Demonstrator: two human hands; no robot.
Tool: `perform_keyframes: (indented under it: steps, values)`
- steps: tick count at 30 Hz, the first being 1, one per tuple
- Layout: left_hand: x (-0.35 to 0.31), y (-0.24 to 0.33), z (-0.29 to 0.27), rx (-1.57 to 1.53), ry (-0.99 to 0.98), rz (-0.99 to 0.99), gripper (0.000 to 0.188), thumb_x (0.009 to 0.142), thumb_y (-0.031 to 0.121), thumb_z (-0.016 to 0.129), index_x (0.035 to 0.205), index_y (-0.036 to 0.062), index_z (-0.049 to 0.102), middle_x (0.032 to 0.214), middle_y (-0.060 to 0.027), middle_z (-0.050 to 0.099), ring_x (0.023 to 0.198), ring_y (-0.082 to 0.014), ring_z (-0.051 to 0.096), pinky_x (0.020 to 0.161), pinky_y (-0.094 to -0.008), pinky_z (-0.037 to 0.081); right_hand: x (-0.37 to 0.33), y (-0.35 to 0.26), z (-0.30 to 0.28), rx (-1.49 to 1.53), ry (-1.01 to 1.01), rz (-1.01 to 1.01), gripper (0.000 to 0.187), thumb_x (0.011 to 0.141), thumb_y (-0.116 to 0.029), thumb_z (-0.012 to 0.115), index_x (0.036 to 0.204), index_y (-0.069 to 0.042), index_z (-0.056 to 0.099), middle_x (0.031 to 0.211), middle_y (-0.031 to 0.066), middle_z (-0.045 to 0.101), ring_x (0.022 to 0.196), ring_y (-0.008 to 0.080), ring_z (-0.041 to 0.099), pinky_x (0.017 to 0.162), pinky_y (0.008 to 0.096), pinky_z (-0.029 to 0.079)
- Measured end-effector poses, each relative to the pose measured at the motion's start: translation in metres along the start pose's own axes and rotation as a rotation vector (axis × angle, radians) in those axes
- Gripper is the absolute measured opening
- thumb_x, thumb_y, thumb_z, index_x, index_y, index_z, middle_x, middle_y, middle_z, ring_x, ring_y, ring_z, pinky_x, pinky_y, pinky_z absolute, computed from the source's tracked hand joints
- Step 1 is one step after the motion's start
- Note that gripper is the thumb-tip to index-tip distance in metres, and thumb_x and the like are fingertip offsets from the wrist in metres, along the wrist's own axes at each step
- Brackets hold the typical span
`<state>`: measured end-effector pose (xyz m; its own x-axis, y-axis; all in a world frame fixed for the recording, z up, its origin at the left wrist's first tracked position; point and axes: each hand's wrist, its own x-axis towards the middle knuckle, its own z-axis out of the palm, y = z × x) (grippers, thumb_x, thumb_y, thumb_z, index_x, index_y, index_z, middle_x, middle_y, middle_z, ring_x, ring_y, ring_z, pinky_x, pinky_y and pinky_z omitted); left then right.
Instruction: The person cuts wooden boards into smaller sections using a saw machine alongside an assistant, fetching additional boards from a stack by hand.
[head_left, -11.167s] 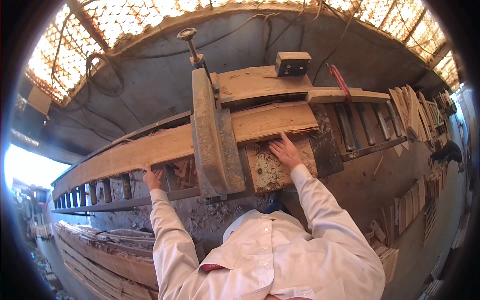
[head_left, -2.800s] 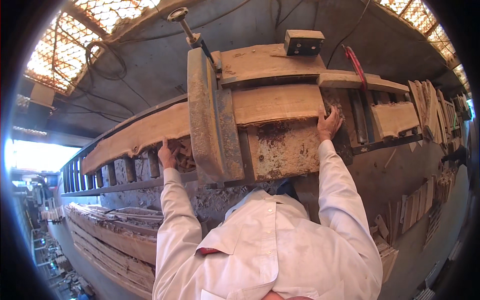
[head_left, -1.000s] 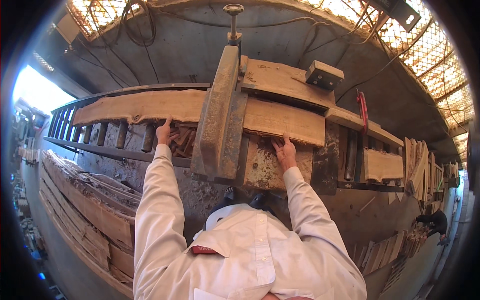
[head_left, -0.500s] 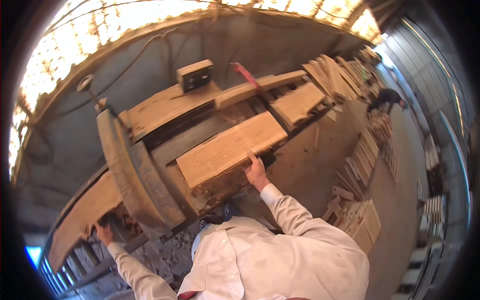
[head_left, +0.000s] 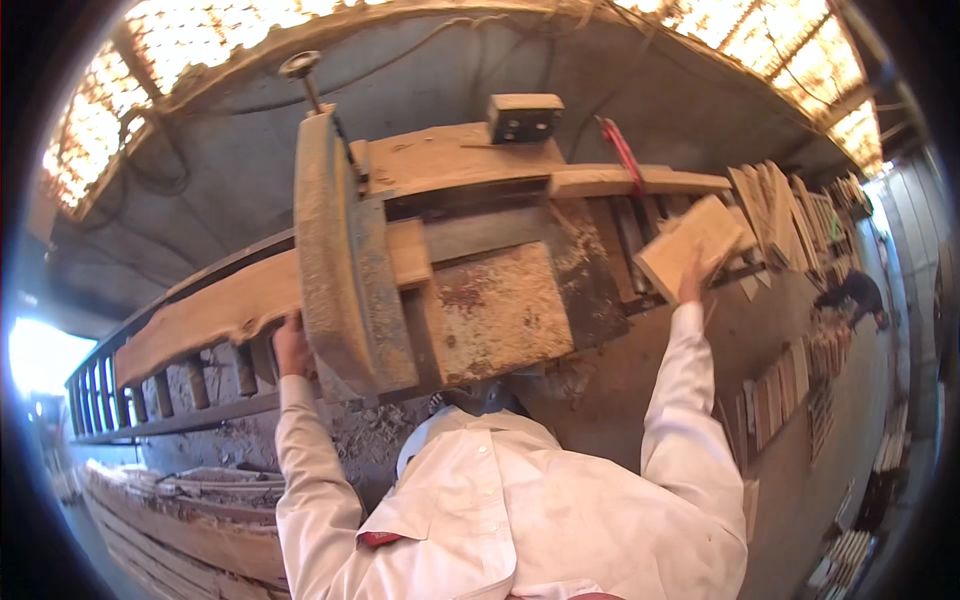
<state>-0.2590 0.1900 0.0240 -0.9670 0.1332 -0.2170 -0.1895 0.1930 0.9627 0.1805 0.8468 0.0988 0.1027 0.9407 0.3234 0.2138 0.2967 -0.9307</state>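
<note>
My left hand is at the wavy near edge of a long wooden slab, close beside the machine's upright housing; its fingers close on that edge and are partly hidden. The slab passes behind the housing, and a squared end of wood shows on the other side. Out to the right, my right hand grips a short thick board by its near side, fingers over the top face. That board is tilted over the wood pieces at the bench's right end.
A sawdust-covered machine table lies before me. Behind it stand a switch box and a red bar. A roller frame extends left, above stacked planks. Another person bends over wood at far right.
My right hand has carried the short board off the machine table to the right. My left hand is nearer the housing, and a slab end now shows past it. The view has turned.
</note>
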Motion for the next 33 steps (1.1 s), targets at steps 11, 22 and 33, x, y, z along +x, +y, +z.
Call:
perform_keyframes:
  steps: [11, 22, 33]
  values:
    - [0.045, -0.030, -0.121, -0.651, 0.296, -0.208, 0.058, 0.090, 0.043, 0.063, 0.114, -0.0091, 0.056, 0.105, -0.0150, 0.063, 0.088, -0.0279, 0.066, 0.073, -0.0350, 0.056, -0.202, -0.014, 0.051, -0.571, -0.629, -0.293, 0.050, 0.089, -0.030, 0.063, 0.129, -0.003, 0.050, 0.143, 0.0193, 0.038, 0.132, 0.0346, 0.036, 0.108, 0.0425, 0.033]
    - [0.045, -0.027, -0.050, -0.447, 0.033, -0.130, 0.033, 0.091, 0.029, 0.065, 0.104, -0.0014, 0.060, 0.090, -0.0077, 0.064, 0.071, -0.0204, 0.062, 0.063, -0.0327, 0.053, -0.198, 0.013, 0.036, -0.717, -0.440, -0.235, 0.076, 0.085, -0.055, 0.060, 0.135, 0.000, 0.042, 0.146, 0.0207, 0.034, 0.139, 0.0335, 0.025, 0.115, 0.0438, 0.018]
    - [0.008, -0.019, -0.021, -0.514, -0.219, -0.159, 0.042, 0.093, 0.031, 0.062, 0.118, -0.0013, 0.055, 0.105, -0.0158, 0.062, 0.096, -0.0281, 0.062, 0.074, -0.0373, 0.055, -0.187, -0.004, 0.132, -0.529, -0.563, -0.166, 0.085, 0.082, -0.073, 0.049, 0.138, -0.010, 0.043, 0.150, 0.0184, 0.028, 0.142, 0.0308, 0.019, 0.116, 0.0528, 0.003]
